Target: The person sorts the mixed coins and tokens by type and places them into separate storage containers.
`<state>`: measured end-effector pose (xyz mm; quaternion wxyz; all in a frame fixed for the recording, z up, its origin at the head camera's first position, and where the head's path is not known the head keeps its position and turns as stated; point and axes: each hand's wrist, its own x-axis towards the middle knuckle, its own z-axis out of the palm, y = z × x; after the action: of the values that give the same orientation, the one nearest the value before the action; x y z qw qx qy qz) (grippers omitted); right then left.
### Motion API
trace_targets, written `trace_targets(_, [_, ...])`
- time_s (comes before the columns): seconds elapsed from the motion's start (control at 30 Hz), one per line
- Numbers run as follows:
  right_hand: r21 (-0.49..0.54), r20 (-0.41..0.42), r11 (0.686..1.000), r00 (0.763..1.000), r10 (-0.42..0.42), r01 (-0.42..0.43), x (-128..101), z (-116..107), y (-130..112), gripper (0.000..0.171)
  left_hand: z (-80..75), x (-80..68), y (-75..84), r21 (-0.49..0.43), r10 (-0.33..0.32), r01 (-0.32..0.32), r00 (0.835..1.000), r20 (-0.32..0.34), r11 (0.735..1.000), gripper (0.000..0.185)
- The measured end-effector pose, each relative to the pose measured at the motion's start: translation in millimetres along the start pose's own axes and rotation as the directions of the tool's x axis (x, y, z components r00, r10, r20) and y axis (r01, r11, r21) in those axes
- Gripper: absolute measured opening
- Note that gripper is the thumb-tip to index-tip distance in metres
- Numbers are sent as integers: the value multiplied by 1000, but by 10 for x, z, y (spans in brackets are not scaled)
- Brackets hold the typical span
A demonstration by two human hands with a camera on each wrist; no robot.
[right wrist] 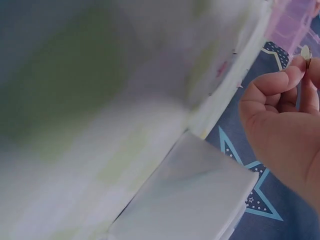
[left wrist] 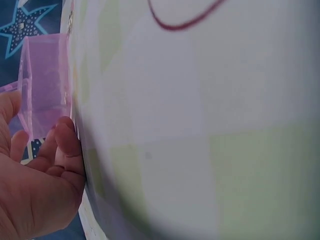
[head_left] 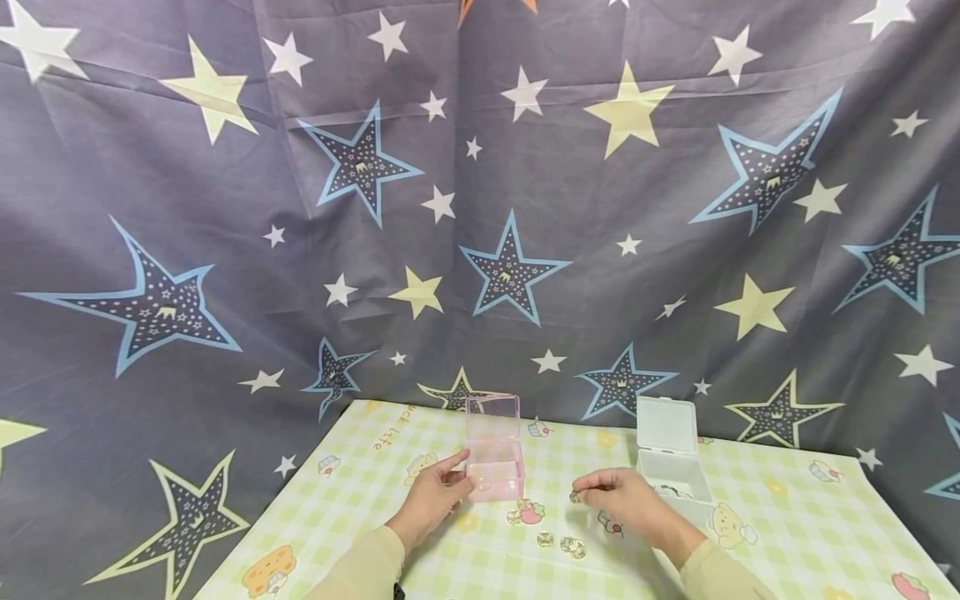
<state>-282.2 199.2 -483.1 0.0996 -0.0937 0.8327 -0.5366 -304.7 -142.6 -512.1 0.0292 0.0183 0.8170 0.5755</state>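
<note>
On the checked counter (head_left: 787, 533), your left hand (head_left: 431, 500) touches the pink box (head_left: 495, 467) with relaxed fingers; only your right wrist view shows the coin (right wrist: 305, 52) pinched by your right hand (head_left: 626, 500).

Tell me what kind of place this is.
Probably a home tabletop set up for recording: a star-print sheet hangs as a backdrop behind a table with a cartoon checked cloth, with a pink box and coins on it.

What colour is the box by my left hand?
Translucent pink box, lid open, touched by the left hand; the head view shows it best.
</note>
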Motion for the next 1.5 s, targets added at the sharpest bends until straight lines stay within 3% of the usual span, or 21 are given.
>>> trace_targets(0.27, [77, -152, 996, 987, 50, -38, 266, 148, -143, 29, -16, 10, -27, 6, 12, -12, 1000, 6, 1000, 62])
trace_targets(0.47, [116, -191, 993, 980, 53, -31, 439, 266, -168, 28, -10, 28, -41, 0, 33, -33, 999, 13, 999, 63])
trace_targets(0.73, [140, -182, 990, 983, 32, -6, 523, 398, -239, 27, -5, 22, -37, 5, 33, -33, 999, 17, 999, 63])
trace_targets(1.5, [83, -132, 997, 991, 12, -1, 634, 765, -397, 23, -32, 12, -56, -16, 41, -40, 999, 30, 999, 62])
